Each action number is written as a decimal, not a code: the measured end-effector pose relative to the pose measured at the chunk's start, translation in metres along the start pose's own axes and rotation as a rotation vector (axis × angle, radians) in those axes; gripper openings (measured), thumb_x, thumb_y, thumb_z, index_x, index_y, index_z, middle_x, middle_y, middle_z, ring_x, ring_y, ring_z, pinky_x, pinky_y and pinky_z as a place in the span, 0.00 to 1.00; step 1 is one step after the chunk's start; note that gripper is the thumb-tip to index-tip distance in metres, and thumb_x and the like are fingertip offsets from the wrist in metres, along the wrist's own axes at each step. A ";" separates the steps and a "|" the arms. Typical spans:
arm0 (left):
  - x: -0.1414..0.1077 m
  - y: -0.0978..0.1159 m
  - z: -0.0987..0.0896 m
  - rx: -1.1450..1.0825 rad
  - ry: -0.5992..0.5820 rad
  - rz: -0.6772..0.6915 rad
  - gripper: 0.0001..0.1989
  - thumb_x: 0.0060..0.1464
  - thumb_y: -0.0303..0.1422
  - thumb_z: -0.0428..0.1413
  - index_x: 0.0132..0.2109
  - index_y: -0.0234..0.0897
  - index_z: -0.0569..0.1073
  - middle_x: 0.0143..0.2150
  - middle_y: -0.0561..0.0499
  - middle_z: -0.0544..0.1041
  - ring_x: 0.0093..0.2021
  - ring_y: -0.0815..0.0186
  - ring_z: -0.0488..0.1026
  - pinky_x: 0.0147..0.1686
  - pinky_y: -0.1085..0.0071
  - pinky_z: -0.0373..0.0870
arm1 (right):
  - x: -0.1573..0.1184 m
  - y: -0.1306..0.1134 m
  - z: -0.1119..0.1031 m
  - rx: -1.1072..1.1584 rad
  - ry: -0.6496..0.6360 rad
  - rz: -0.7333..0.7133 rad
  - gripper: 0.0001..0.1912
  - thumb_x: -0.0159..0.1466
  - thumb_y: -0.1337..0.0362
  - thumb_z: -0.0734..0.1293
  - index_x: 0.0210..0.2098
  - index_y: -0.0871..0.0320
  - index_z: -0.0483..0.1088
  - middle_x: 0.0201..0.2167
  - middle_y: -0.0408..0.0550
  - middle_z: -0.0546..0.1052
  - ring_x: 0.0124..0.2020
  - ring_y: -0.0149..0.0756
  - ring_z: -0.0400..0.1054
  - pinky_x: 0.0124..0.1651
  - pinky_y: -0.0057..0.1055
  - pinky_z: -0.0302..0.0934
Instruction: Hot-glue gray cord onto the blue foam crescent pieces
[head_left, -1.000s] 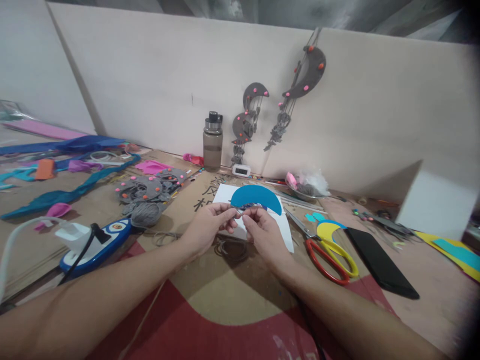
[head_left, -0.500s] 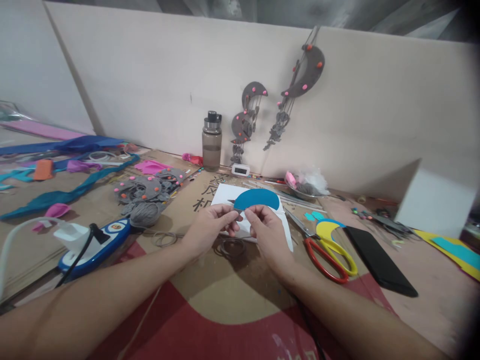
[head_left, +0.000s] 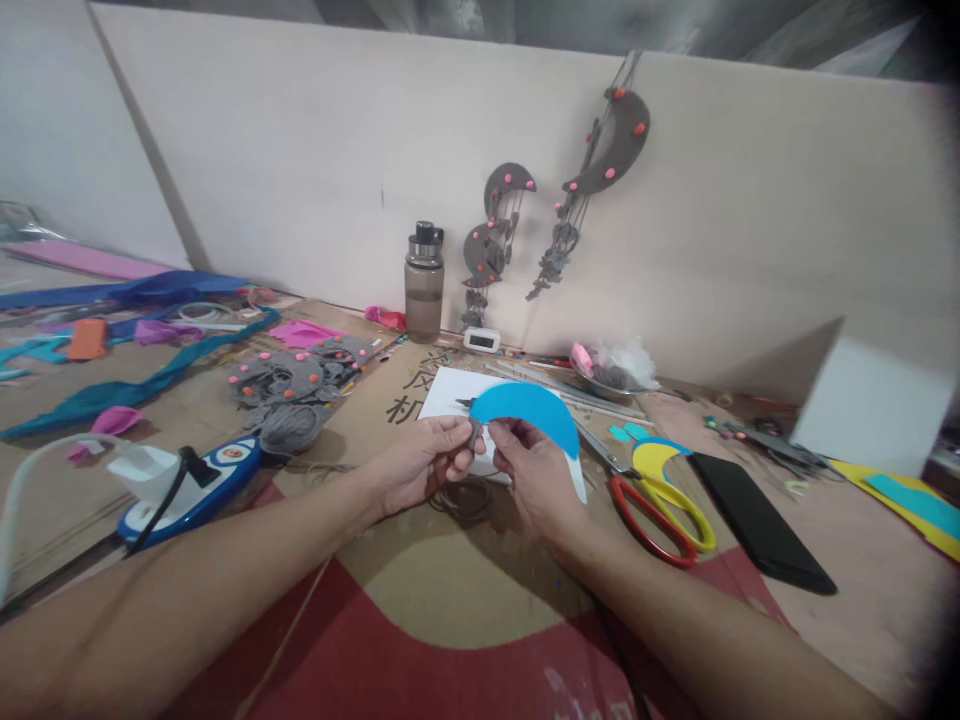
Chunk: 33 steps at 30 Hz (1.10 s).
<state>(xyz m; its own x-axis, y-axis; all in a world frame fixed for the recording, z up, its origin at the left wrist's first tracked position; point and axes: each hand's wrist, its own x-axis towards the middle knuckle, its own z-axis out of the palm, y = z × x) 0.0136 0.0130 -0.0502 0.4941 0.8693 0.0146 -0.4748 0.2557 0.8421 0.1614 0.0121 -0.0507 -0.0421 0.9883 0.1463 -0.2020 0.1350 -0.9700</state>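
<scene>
A blue felt crescent [head_left: 525, 402] stands tilted up just behind my fingers, its left tip running down to my left hand [head_left: 439, 455]. That hand is closed in a pinch on this tip, and a small dark grey bit shows by its thumb. Close against it, my right hand [head_left: 534, 470] also pinches; whatever lies between its fingertips is too small to make out. White paper [head_left: 442, 392] lies behind and under the hands. Below them a loop of grey cord [head_left: 465, 500] rests on the cardboard.
Scissors [head_left: 660, 515] with red and yellow handles and a black phone [head_left: 761, 520] lie at right. A water bottle [head_left: 424, 290] stands by the wall. Leftward are a grey yarn ball [head_left: 291, 430], grey felt pieces [head_left: 285, 380] and a blue-and-white power strip [head_left: 191, 495].
The blue crescent has turned, with more of its right side showing lower down. My left hand has shifted slightly right, and the grey bit by its thumb shows more.
</scene>
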 end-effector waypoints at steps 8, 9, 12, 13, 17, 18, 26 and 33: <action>-0.002 0.002 -0.002 -0.045 -0.090 -0.129 0.10 0.51 0.34 0.58 0.31 0.29 0.70 0.26 0.52 0.69 0.17 0.81 0.59 0.16 0.83 0.56 | -0.001 -0.003 -0.002 -0.005 -0.202 0.007 0.11 0.54 0.55 0.68 0.34 0.54 0.70 0.22 0.38 0.67 0.22 0.26 0.58 0.26 0.27 0.53; -0.002 0.001 -0.002 -0.031 -0.083 -0.126 0.10 0.50 0.34 0.58 0.31 0.29 0.70 0.26 0.52 0.69 0.17 0.80 0.60 0.16 0.83 0.56 | -0.001 -0.006 -0.002 -0.010 -0.229 0.004 0.12 0.55 0.56 0.67 0.36 0.53 0.70 0.23 0.38 0.68 0.22 0.27 0.59 0.26 0.27 0.53; -0.002 -0.001 0.000 0.062 -0.025 -0.043 0.10 0.50 0.34 0.58 0.35 0.31 0.70 0.29 0.50 0.72 0.19 0.77 0.65 0.17 0.81 0.60 | -0.001 -0.010 -0.002 -0.062 -0.227 -0.008 0.14 0.56 0.57 0.67 0.40 0.54 0.68 0.26 0.39 0.69 0.24 0.28 0.61 0.29 0.28 0.57; -0.002 -0.001 0.002 0.094 -0.005 -0.008 0.10 0.50 0.35 0.58 0.36 0.31 0.70 0.29 0.50 0.73 0.20 0.76 0.66 0.18 0.80 0.62 | 0.000 -0.010 -0.002 -0.086 -0.210 -0.017 0.14 0.56 0.57 0.66 0.40 0.55 0.67 0.26 0.39 0.69 0.24 0.28 0.62 0.30 0.28 0.57; -0.005 -0.001 0.010 0.165 0.049 0.039 0.11 0.50 0.36 0.58 0.35 0.31 0.69 0.25 0.50 0.74 0.22 0.73 0.69 0.23 0.78 0.65 | 0.001 -0.008 -0.004 -0.153 -0.151 -0.057 0.11 0.57 0.57 0.66 0.37 0.55 0.64 0.23 0.38 0.66 0.26 0.29 0.62 0.31 0.27 0.57; -0.005 -0.001 0.011 0.185 0.068 0.048 0.11 0.49 0.36 0.58 0.35 0.32 0.69 0.24 0.50 0.74 0.22 0.73 0.69 0.23 0.78 0.65 | 0.001 -0.008 -0.004 -0.159 -0.140 -0.061 0.10 0.57 0.58 0.66 0.36 0.55 0.64 0.23 0.38 0.66 0.26 0.28 0.62 0.30 0.26 0.56; 0.001 -0.004 0.003 0.445 0.233 0.154 0.13 0.51 0.41 0.55 0.34 0.32 0.72 0.22 0.51 0.73 0.16 0.76 0.62 0.15 0.80 0.53 | 0.000 -0.009 -0.002 -0.167 -0.169 -0.044 0.09 0.58 0.58 0.64 0.35 0.56 0.65 0.27 0.40 0.65 0.25 0.27 0.57 0.24 0.24 0.51; -0.003 -0.002 0.004 0.492 0.310 0.144 0.11 0.50 0.39 0.56 0.33 0.35 0.72 0.15 0.58 0.64 0.13 0.78 0.55 0.14 0.80 0.49 | 0.003 -0.002 -0.004 -0.161 -0.153 -0.044 0.09 0.57 0.57 0.64 0.31 0.56 0.64 0.25 0.38 0.62 0.22 0.25 0.52 0.23 0.24 0.49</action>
<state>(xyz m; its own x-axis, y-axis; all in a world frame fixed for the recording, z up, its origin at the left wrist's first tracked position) 0.0162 0.0086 -0.0493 0.1791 0.9825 0.0514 -0.0915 -0.0353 0.9952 0.1659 0.0147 -0.0491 -0.1868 0.9608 0.2048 -0.0489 0.1991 -0.9788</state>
